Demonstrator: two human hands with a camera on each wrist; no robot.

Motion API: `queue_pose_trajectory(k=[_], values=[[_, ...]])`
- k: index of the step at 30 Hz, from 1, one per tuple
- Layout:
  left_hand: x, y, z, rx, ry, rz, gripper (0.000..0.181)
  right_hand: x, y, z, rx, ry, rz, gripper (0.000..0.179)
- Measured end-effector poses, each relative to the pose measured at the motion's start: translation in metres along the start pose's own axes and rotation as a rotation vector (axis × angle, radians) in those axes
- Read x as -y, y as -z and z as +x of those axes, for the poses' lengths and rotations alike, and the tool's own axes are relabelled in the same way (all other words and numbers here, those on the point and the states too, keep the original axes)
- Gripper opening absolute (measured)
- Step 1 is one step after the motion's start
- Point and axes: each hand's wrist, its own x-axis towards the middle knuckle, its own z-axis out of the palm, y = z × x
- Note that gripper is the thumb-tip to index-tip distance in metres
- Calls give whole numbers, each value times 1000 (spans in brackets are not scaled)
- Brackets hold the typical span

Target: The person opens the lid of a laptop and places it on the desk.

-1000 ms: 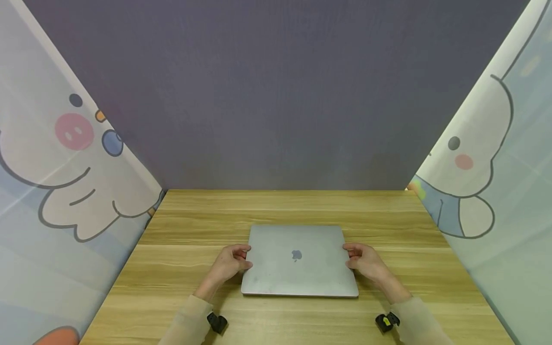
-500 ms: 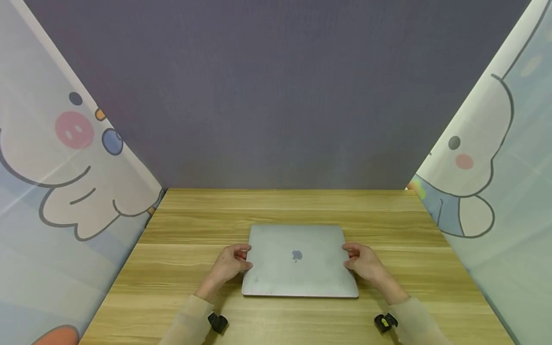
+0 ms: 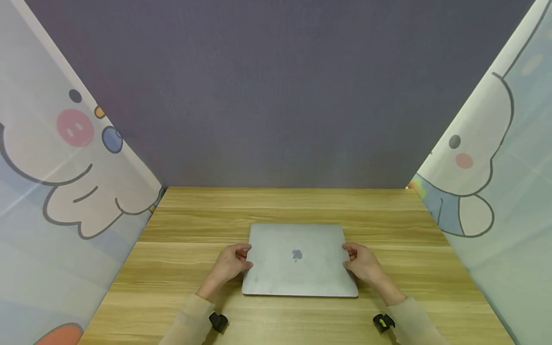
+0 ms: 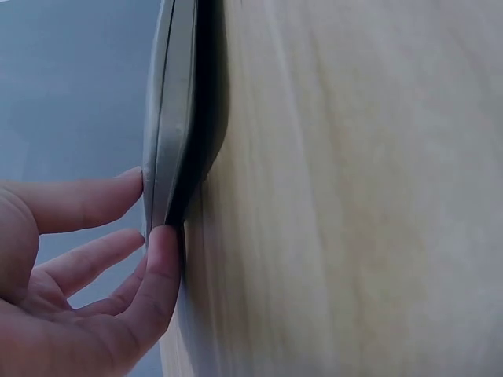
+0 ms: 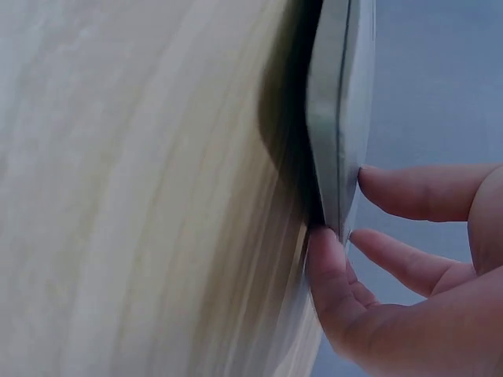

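A closed silver laptop [image 3: 276, 275] with a dark apple logo lies lid up on the wooden table, its long front edge facing me. My left hand [image 3: 227, 263] grips its left side, and my right hand [image 3: 365, 264] grips the right side at about the same height. In the left wrist view the thumb touches the rim of the laptop [image 4: 174, 102] while a fingertip sits at its lower edge. The right wrist view shows a matching pinch on the laptop's corner [image 5: 326, 102], with dark shadow under the casing.
The wooden table [image 3: 276, 206] ends at a dark grey panel [image 3: 276, 96] behind. Cartoon-printed curtains hang at the left [image 3: 26, 239] and right [image 3: 517, 191]. A small black device [image 3: 219, 322] is strapped at the left wrist, another [image 3: 383, 322] at the right.
Hands and laptop keep nearly the same place. The right thumb has slid slightly inward at the laptop's edge, and the head view has shifted a little.
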Motion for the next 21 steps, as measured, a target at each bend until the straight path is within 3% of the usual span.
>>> queue_pose_trajectory(k=[9,21], values=[[0,-1,-1,-9,-37,45,53,-1,0,-1,8,18,-68,51],[1,0,-4,3,-66,76,53,3,-5,-7,-22,119,-239,51]])
